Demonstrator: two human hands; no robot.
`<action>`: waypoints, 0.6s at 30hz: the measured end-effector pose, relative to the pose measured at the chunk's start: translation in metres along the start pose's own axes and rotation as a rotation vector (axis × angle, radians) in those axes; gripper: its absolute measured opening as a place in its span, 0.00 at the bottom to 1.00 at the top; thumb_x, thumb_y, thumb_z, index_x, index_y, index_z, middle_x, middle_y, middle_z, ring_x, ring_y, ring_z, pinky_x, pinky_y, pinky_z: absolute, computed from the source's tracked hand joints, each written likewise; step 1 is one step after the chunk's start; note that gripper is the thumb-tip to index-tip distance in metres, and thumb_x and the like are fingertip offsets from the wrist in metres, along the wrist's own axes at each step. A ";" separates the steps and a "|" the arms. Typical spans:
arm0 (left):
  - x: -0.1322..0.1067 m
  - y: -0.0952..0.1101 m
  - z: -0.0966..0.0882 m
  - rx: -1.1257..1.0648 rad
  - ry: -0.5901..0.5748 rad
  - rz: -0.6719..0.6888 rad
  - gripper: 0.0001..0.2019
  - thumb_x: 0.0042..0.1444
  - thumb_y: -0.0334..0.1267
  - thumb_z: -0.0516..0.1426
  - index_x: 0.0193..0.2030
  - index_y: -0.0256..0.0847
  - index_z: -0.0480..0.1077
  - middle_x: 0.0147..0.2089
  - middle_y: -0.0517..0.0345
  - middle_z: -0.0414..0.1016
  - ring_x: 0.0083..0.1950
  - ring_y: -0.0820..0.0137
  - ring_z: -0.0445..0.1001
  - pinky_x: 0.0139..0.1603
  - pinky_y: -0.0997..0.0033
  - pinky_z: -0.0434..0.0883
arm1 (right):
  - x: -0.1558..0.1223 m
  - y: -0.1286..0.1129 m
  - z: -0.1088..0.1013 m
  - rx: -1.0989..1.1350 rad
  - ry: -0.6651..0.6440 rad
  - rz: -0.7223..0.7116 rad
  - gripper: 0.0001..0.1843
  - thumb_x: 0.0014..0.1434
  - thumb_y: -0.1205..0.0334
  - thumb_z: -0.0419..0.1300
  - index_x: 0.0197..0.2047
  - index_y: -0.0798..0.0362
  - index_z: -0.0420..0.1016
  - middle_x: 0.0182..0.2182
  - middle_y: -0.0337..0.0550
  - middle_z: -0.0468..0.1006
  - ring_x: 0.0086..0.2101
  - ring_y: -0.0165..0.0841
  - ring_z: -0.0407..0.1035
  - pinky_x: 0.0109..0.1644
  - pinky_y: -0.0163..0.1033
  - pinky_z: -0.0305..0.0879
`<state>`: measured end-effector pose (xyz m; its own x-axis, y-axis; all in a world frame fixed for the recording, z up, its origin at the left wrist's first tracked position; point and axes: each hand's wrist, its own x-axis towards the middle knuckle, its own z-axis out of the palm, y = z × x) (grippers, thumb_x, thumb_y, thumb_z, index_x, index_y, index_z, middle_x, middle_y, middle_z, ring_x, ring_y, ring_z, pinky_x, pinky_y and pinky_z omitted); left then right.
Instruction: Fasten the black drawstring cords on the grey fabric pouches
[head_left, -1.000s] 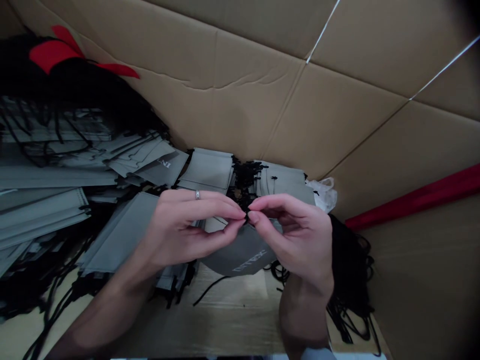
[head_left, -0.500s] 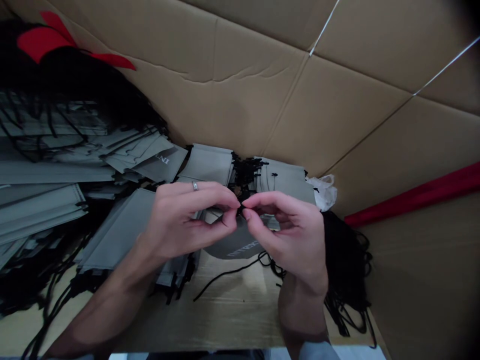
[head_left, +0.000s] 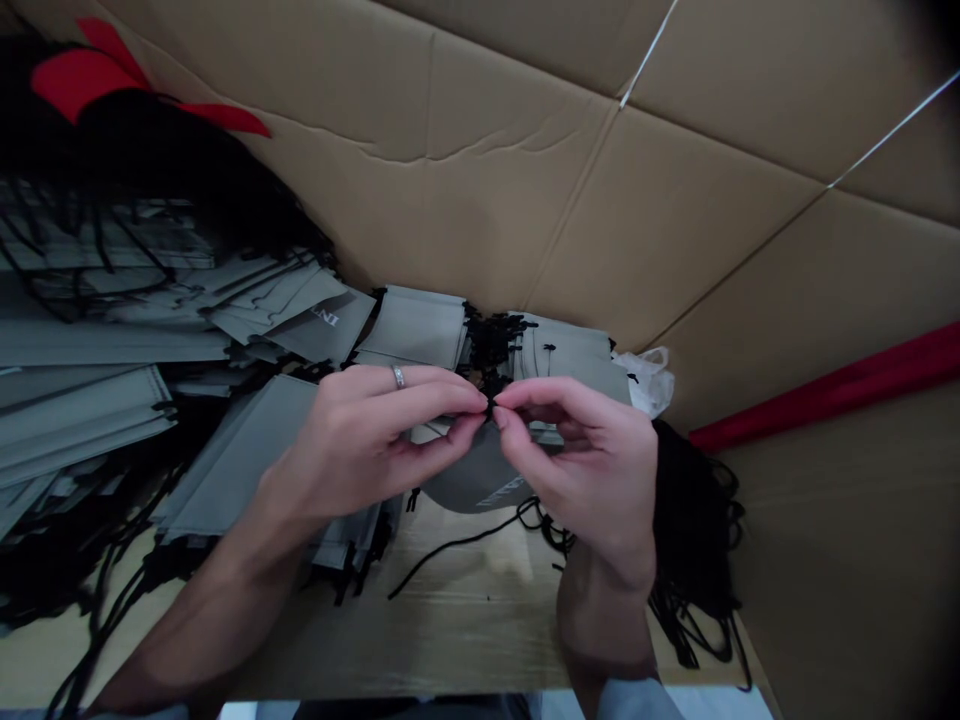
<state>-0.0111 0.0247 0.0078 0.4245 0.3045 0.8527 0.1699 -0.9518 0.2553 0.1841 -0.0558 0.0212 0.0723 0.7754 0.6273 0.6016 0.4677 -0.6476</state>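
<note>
I'm looking down at tan cardboard panels [head_left: 480,180], with thin white strapping [head_left: 649,50] crossing them at 1 o'clock. Stacks of flat grey drawstring pouches [head_left: 75,420] are lying at 9 o'clock, and a heap of tangled black cords [head_left: 150,180] is sitting above them at 10 o'clock, under a piece of red material [head_left: 82,80]. A red strip [head_left: 825,390] is running along the cardboard at 3 o'clock, beside a crumpled white plastic bag [head_left: 646,384] at 2 o'clock.

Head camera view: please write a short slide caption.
Left hand and right hand pinch a black drawstring cord over a grey pouch, beside stacked pouches.
</note>
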 end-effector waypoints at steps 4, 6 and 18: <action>0.000 0.003 -0.002 0.094 -0.012 0.082 0.08 0.62 0.26 0.68 0.45 0.40 0.77 0.43 0.60 0.89 0.41 0.72 0.88 0.39 0.78 0.80 | 0.000 0.000 0.000 -0.001 -0.031 -0.008 0.08 0.64 0.72 0.68 0.42 0.48 0.84 0.37 0.32 0.87 0.33 0.27 0.81 0.42 0.32 0.81; 0.001 0.003 -0.003 0.078 -0.014 0.081 0.08 0.61 0.26 0.68 0.44 0.40 0.77 0.43 0.61 0.89 0.39 0.73 0.88 0.38 0.78 0.80 | 0.000 0.000 -0.001 0.003 -0.050 -0.016 0.08 0.64 0.71 0.68 0.42 0.48 0.84 0.37 0.33 0.87 0.33 0.27 0.81 0.41 0.33 0.81; -0.002 0.000 0.005 0.038 -0.023 0.024 0.08 0.59 0.25 0.64 0.40 0.42 0.76 0.38 0.63 0.87 0.36 0.72 0.86 0.33 0.77 0.78 | 0.002 0.006 0.002 -0.064 -0.094 -0.078 0.08 0.62 0.73 0.67 0.41 0.50 0.82 0.35 0.34 0.86 0.32 0.27 0.79 0.41 0.33 0.79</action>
<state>-0.0079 0.0245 0.0040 0.4489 0.2826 0.8477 0.1933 -0.9569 0.2167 0.1864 -0.0513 0.0180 -0.0495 0.7753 0.6296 0.6519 0.5027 -0.5678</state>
